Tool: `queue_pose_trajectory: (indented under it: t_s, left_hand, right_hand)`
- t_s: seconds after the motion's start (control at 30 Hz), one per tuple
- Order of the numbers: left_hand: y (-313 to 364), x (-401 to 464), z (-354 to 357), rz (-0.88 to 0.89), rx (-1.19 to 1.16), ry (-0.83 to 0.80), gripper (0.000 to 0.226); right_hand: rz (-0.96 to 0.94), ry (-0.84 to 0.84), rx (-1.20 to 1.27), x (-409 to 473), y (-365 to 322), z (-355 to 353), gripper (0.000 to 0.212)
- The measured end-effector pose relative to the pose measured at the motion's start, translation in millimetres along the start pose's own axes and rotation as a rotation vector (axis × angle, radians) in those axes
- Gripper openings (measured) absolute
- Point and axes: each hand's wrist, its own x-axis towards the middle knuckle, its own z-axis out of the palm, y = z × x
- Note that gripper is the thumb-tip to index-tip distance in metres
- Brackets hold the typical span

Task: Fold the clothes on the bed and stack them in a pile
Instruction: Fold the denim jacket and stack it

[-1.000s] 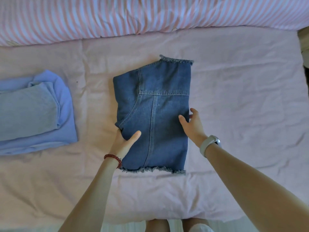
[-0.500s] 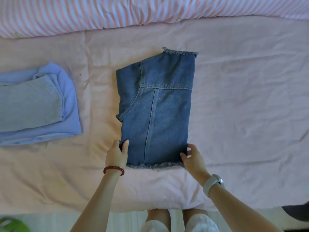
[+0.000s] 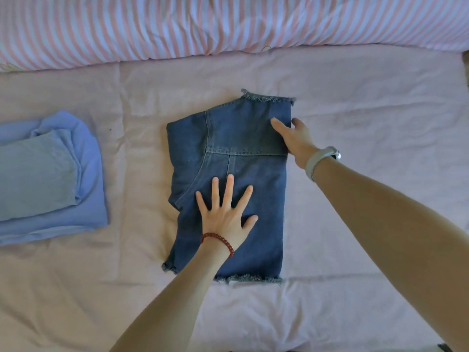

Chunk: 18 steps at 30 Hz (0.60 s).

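Dark blue denim shorts point(image 3: 256, 174) with frayed hems lie folded in half lengthwise in the middle of the pink bed sheet point(image 3: 368, 102). My left hand point(image 3: 225, 212) presses flat on the lower middle of the denim, fingers spread. At the far right edge of the shorts my right hand point(image 3: 294, 138) grips the fabric, thumb on top and fingers hidden at the edge. A pile of folded light blue clothes point(image 3: 48, 174) lies at the left, apart from the shorts.
A pink and white striped duvet point(image 3: 228, 24) runs along the far side of the bed. The sheet's near edge is at the bottom of the view. Bare sheet stretches to the right of the shorts.
Both hands left the near hem of the shorts. The left hand moved up onto the denim and flattened; the right hand reached to the far right edge and took hold.
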Motion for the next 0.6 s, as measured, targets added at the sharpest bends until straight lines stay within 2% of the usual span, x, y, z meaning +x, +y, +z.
queue_pose_trajectory:
  t_s: [0.1,0.17,0.27,0.3,0.33,0.4,0.47,0.53,0.6]
  left_hand:
    - [-6.5,8.0,14.0,-0.007,0.034,-0.055,0.070]
    - [-8.6,8.8,10.7,0.002,0.027,-0.077,0.068]
    - [-17.9,7.5,-6.2,0.024,-0.096,-0.136,0.058]
    - [-22.7,6.4,-16.2,0.010,-0.246,-0.155,0.050]
    - [-27.6,4.1,-28.2,-0.043,-0.499,-0.137,0.040]
    - [-44.7,-8.7,-56.0,-0.313,-1.141,0.016,0.025]
    - [-73.3,-29.3,-83.3,-0.626,-1.622,0.200,0.021]
    - [-102.6,-50.9,-99.9,-0.810,-1.806,0.300,0.025]
    - [-121.2,-64.4,-106.5,-0.882,-1.702,0.330,0.035]
  right_hand:
    - [0.023,-0.063,-0.003,15.4,-16.9,2.7,0.037]
    - [-0.108,-0.091,-0.155,8.1,-22.6,4.9,0.029]
    - [-0.436,-0.099,-0.414,-27.7,-21.2,6.3,0.006]
    - [-0.548,-0.098,-0.479,-43.0,-17.2,4.9,0.003]
    - [-0.650,-0.108,-0.523,-58.8,-11.9,2.9,0.004]
    - [-0.902,-0.154,-0.620,-91.5,0.1,0.3,0.021]
    - [-1.147,-0.240,-0.775,-119.7,14.5,0.3,0.038]
    - [-1.285,-0.365,-0.911,-142.8,35.3,-0.6,0.042]
    - [-1.383,-0.472,-0.976,-160.6,60.3,-4.3,0.039]
